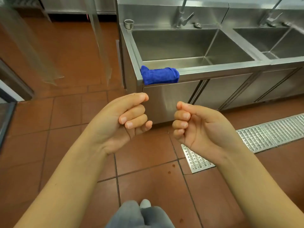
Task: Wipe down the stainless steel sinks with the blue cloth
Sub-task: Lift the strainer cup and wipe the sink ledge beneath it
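Blue cloth (159, 75) drapes bunched over sink (222, 68) rim; left hand (120, 122), right hand (197, 127): grips curled, empty.

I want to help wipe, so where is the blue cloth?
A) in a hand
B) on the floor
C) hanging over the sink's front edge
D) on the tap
C: the blue cloth is draped over the front rim of the nearer sink, while the left hand and right hand hold nothing.
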`<state>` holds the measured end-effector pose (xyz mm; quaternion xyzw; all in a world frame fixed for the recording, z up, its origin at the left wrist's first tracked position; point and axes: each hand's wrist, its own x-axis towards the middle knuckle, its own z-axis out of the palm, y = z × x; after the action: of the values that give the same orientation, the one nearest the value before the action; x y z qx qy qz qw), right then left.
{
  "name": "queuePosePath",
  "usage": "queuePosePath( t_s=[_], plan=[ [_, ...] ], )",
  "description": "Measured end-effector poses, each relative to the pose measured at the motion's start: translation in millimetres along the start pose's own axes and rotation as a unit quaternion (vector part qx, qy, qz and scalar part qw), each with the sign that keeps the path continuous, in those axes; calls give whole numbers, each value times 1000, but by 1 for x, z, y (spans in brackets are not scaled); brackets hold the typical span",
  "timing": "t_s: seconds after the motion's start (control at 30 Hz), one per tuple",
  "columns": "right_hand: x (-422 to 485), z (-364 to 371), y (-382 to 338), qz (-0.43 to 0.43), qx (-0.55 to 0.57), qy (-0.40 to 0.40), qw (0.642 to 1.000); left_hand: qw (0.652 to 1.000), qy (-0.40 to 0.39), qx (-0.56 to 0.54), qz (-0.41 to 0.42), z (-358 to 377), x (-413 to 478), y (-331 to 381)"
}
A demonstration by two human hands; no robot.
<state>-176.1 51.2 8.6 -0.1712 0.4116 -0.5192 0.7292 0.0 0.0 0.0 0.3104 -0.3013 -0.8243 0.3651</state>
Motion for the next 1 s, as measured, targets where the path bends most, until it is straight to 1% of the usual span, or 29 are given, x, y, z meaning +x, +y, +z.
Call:
queuePosePath(
  t_s=[0.07, 0.3, 0.5, 0.7, 1.0],
  plan=[
    [10, -3, -3, -8, -1, -3, 1000, 1000, 3, 10, 12, 0, 8, 2],
    [53, -2, -19, 3, 1, -16, 1000, 1000, 11, 13, 13, -12, 45, 22],
    [94, 7, -35, -11, 13, -2, 1000, 1000, 9, 21, 8, -28, 84, 49],
    [122, 6, -55, -34, 30, 13, 999, 999, -6, 35, -11, -35, 119, 68],
    [174, -3, -105, -28, 13, 14, 999, 999, -24, 36, -5, -30, 184, 90]
  ],
)
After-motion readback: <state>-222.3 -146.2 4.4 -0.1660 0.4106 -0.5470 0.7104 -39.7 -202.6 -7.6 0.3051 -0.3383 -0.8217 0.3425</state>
